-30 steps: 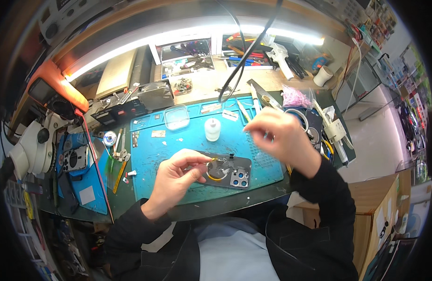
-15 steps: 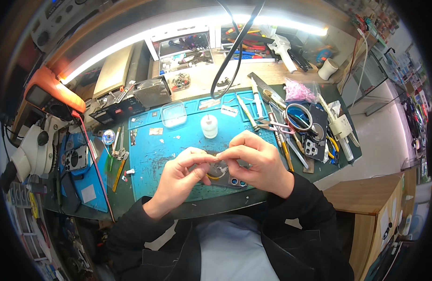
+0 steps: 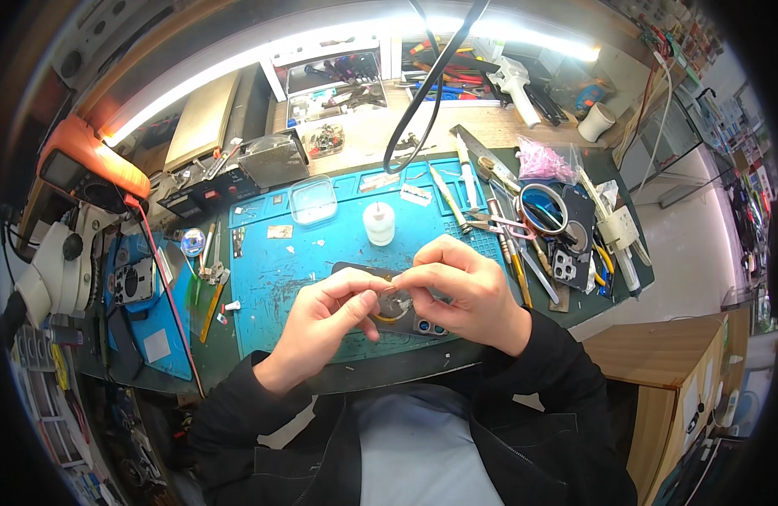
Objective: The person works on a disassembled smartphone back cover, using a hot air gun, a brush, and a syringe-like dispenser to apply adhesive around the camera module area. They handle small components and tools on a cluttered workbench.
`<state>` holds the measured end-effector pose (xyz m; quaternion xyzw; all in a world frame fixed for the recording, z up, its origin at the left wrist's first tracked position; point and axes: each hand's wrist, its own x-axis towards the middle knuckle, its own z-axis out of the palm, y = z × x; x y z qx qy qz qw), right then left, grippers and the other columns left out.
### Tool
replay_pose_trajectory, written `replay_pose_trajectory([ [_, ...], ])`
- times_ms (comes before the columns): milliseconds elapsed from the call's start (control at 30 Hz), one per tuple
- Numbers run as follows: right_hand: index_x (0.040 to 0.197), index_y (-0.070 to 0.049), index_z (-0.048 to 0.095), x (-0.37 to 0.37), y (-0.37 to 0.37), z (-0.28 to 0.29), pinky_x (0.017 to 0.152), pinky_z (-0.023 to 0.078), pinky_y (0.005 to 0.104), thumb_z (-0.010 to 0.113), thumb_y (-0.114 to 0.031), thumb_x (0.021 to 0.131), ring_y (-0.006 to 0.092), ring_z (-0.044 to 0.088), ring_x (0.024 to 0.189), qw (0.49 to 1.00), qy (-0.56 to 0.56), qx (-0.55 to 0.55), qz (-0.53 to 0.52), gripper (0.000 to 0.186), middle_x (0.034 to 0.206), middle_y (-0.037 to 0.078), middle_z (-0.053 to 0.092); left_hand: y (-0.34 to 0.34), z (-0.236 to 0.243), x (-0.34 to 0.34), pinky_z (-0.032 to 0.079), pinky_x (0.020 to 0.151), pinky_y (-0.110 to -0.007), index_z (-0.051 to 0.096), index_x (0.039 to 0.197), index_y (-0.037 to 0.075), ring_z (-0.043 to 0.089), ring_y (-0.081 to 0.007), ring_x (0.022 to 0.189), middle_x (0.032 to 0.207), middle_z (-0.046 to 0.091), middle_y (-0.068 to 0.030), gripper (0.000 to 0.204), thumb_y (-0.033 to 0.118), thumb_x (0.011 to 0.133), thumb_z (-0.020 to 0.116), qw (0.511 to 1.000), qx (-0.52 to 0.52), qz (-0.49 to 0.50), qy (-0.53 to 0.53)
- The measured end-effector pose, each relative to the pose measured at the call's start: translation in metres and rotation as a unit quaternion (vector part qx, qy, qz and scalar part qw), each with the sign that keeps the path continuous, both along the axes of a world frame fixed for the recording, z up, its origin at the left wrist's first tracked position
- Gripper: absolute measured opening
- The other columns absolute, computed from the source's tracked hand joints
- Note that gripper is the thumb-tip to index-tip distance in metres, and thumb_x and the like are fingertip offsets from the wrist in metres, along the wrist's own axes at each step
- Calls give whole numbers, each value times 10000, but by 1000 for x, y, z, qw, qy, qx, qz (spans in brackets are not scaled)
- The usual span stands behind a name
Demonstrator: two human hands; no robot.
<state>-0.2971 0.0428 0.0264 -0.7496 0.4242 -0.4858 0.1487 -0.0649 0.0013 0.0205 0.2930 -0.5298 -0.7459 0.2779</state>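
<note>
Over the near middle of the blue work mat [image 3: 271,278], my two hands meet at the fingertips. My left hand [image 3: 334,319] has its thumb and forefinger pinched together, close to a tiny thin brownish piece too small to name. My right hand [image 3: 465,291] pinches at the same spot, its other fingers curled. Beneath both lies a dark phone back panel [image 3: 355,269], partly hidden, with a round clear part in its middle and blue-tinted camera lenses [image 3: 429,327] at its near right. Just beyond my hands a white bottle [image 3: 378,224] stands upright.
A clear plastic box [image 3: 313,201] sits at the mat's far side. Tweezers, knives and a roll of tape [image 3: 543,209] crowd the right. An orange multimeter [image 3: 89,169] and a white microscope [image 3: 60,270] stand left. A black cable [image 3: 422,93] hangs in front.
The view has shifted slightly. My left fingers have lowered a little, and more of the dark panel's far edge shows. My right hand keeps its pinch.
</note>
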Motion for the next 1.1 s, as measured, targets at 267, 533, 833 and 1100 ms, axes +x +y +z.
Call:
replay_pose_trajectory([
  [267, 979, -89, 765, 0, 0, 0, 629, 556, 319, 742, 63, 769, 205, 673, 733, 1000, 0, 1, 6, 261, 905, 53, 640, 0, 2, 0, 587, 718, -281, 690, 1220, -17, 631, -124, 933, 1071, 626, -58, 228, 137, 1083, 593, 999, 38, -3, 7],
  [533, 1011, -78, 761, -2, 0, -1, 616, 566, 317, 753, 62, 762, 206, 679, 726, 999, 38, -26, 3, 285, 915, 55, 640, -1, -2, 1, 585, 722, -264, 693, 1271, -14, 655, -129, 954, 1194, 654, -77, 250, 108, 1078, 589, 1000, -16, -4, 0],
  [833, 1084, -62, 746, -1, 2, -3, 633, 585, 315, 772, 65, 784, 207, 700, 758, 997, 70, -18, 0, 327, 931, 67, 675, 1, -1, -2, 612, 683, -250, 648, 1345, -5, 642, -109, 910, 1106, 618, -60, 320, 39, 1029, 649, 995, -76, 50, -32],
  [1100, 1208, -81, 676, 4, -1, -6, 625, 584, 324, 752, 19, 846, 213, 716, 744, 1000, 17, -1, 15, 383, 931, 62, 675, 2, -3, -6, 649, 722, -248, 633, 1346, -11, 626, -101, 996, 1104, 603, -52, 358, -14, 990, 676, 988, -133, 64, -48],
])
